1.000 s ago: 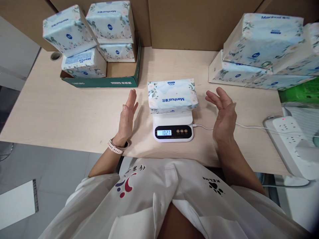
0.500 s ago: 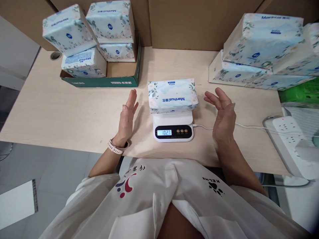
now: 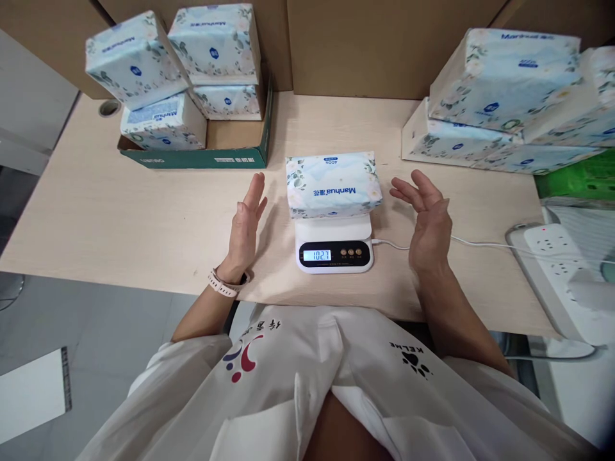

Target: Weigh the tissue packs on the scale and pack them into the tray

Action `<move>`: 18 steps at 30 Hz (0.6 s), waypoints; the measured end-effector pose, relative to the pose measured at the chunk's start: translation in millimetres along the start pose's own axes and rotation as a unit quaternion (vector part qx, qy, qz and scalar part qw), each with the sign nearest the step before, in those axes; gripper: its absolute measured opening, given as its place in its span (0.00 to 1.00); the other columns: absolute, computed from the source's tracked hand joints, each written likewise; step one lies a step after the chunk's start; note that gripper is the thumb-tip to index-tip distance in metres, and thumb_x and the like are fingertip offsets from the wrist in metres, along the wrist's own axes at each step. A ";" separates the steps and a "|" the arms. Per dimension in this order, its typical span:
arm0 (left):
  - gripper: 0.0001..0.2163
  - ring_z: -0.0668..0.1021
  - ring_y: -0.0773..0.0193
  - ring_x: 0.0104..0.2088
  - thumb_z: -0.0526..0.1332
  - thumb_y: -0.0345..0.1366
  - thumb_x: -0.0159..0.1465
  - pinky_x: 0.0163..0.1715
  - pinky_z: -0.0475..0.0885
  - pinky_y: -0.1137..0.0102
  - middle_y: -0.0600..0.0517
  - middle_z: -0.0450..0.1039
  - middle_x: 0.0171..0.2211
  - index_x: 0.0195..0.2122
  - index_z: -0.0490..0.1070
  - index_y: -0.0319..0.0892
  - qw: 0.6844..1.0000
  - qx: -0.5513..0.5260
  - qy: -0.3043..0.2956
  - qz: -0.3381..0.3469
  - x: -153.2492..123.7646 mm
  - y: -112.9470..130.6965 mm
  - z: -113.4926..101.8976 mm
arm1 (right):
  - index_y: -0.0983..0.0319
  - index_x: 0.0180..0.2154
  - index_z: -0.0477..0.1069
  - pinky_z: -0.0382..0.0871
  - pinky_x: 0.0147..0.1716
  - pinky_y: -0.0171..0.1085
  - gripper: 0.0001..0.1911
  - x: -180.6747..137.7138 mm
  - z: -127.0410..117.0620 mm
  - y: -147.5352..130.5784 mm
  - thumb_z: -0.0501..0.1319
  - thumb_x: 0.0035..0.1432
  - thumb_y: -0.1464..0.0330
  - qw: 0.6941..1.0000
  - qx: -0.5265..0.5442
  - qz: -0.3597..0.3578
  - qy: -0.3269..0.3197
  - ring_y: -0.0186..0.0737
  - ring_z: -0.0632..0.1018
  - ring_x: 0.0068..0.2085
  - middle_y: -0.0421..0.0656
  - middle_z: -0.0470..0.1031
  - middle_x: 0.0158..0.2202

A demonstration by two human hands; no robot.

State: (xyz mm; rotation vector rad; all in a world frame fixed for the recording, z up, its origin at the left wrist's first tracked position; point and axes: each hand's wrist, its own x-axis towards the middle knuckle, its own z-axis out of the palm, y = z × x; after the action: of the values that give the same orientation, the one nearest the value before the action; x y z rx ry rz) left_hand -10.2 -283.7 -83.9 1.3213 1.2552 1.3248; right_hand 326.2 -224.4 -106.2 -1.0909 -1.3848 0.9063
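A pack of tissues (image 3: 334, 182) with a floral print lies across the white digital scale (image 3: 334, 227), whose lit display reads 102.7. My left hand (image 3: 246, 227) is held on edge to the left of the pack, fingers stretched out, not touching it. On the other side, my right hand (image 3: 426, 221) is open with its fingers spread, also apart from the pack. Neither hand holds anything. A pale pink watch strap (image 3: 221, 283) is around my left wrist.
At the back left, several tissue packs (image 3: 137, 64) are stacked in and above a green carton tray (image 3: 202, 158). More packs (image 3: 500, 83) are piled at the back right beside a green basket (image 3: 571, 176). A white cable (image 3: 480, 244) runs from the scale toward a power strip (image 3: 552, 256).
My right hand has shifted very slightly left. The tissue pack, the scale reading and my left hand look the same.
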 end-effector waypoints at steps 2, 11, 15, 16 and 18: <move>0.39 0.50 0.45 0.84 0.45 0.74 0.71 0.82 0.52 0.43 0.56 0.51 0.83 0.77 0.63 0.64 1.000 0.000 -0.001 -0.001 -0.2 -0.3 -0.1 | 0.49 0.68 0.73 0.61 0.74 0.69 0.38 -0.9 -1.1 0.3 0.47 0.73 0.37 1.000 -0.003 -0.001 -0.011 0.56 0.84 0.63 0.46 0.83 0.63; 0.34 0.51 0.51 0.84 0.43 0.67 0.77 0.84 0.47 0.46 0.58 0.52 0.82 0.78 0.60 0.63 0.999 0.028 -0.020 0.014 -5.6 -9.3 -2.9 | 0.41 0.75 0.63 0.53 0.81 0.66 0.37 -8.6 5.7 -3.8 0.45 0.74 0.37 0.991 -0.028 0.015 -0.129 0.56 0.69 0.78 0.39 0.70 0.76; 0.35 0.44 0.49 0.84 0.44 0.66 0.77 0.84 0.36 0.46 0.59 0.45 0.83 0.79 0.58 0.60 0.993 0.084 -0.081 -0.002 -3.3 -6.0 1.2 | 0.38 0.77 0.58 0.40 0.83 0.66 0.39 -10.7 14.8 -3.2 0.47 0.72 0.36 0.980 -0.069 0.015 -0.186 0.56 0.60 0.82 0.34 0.62 0.80; 0.35 0.43 0.48 0.84 0.45 0.66 0.77 0.84 0.36 0.47 0.59 0.44 0.83 0.80 0.58 0.59 0.991 0.093 -0.097 0.001 -1.1 -3.4 3.9 | 0.37 0.78 0.55 0.39 0.83 0.66 0.40 -11.5 16.4 -2.7 0.47 0.72 0.35 0.978 -0.073 0.014 -0.194 0.56 0.58 0.82 0.33 0.60 0.81; 0.35 0.43 0.49 0.84 0.48 0.65 0.77 0.85 0.37 0.48 0.59 0.44 0.83 0.80 0.58 0.57 0.987 0.103 -0.124 0.013 5.3 3.6 11.1 | 0.36 0.80 0.49 0.41 0.83 0.66 0.41 -13.7 18.1 -2.5 0.48 0.72 0.36 0.979 -0.067 0.010 -0.193 0.55 0.55 0.83 0.31 0.54 0.82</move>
State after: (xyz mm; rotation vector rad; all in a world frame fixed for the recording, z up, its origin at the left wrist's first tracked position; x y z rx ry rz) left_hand 0.7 -278.0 -80.4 1.5983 1.2264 1.0300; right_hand 307.7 -237.2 -109.7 -1.0662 -1.7768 1.0935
